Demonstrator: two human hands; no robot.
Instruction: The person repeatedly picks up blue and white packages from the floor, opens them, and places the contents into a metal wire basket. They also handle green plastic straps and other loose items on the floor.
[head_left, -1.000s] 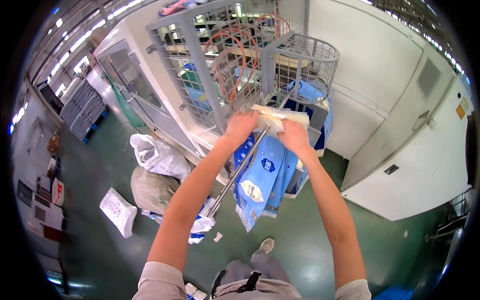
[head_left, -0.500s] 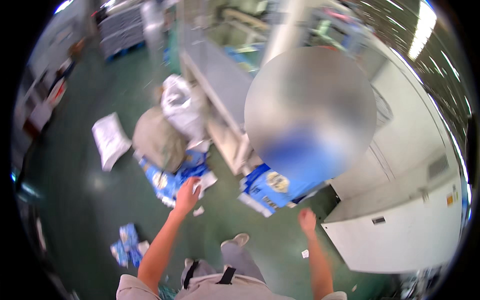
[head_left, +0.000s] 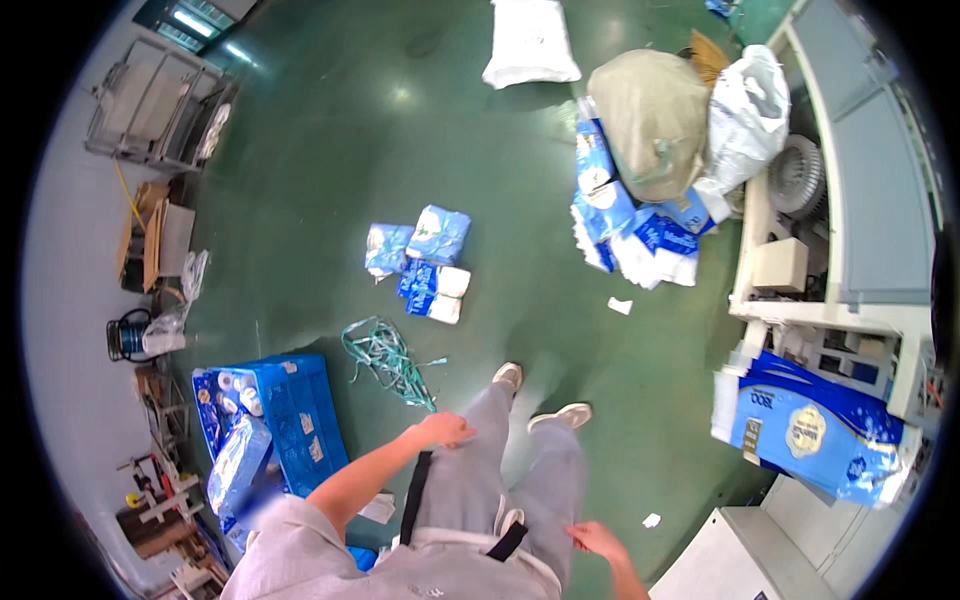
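My left hand [head_left: 446,430] hangs in front of my left thigh, its fingers loosely stretched with nothing visible in them. A tangle of green plastic strapping [head_left: 385,358] lies on the floor just beyond it. Beside my right thigh is my right hand [head_left: 597,540], fingers slightly bent and apart, apparently holding nothing. Farther ahead, several blue-and-white packs [head_left: 438,235] lie in a small group on the floor. To my left stands a blue crate [head_left: 305,420] filled with blue-and-white packages and white rolls.
A beige sack [head_left: 650,125] and a white bag [head_left: 748,115] stand at far right among blue packaging sheets [head_left: 605,210]. A stack of blue printed packaging [head_left: 810,420] rests by the machine frame [head_left: 835,318]. A white cabinet [head_left: 745,560] is near right, a white sack [head_left: 530,42] far ahead.
My view has swung left and downward, away from the machine and the stacked blue packaging. The blue crate and strapping are now in view. Both hands have come down closer to my legs.
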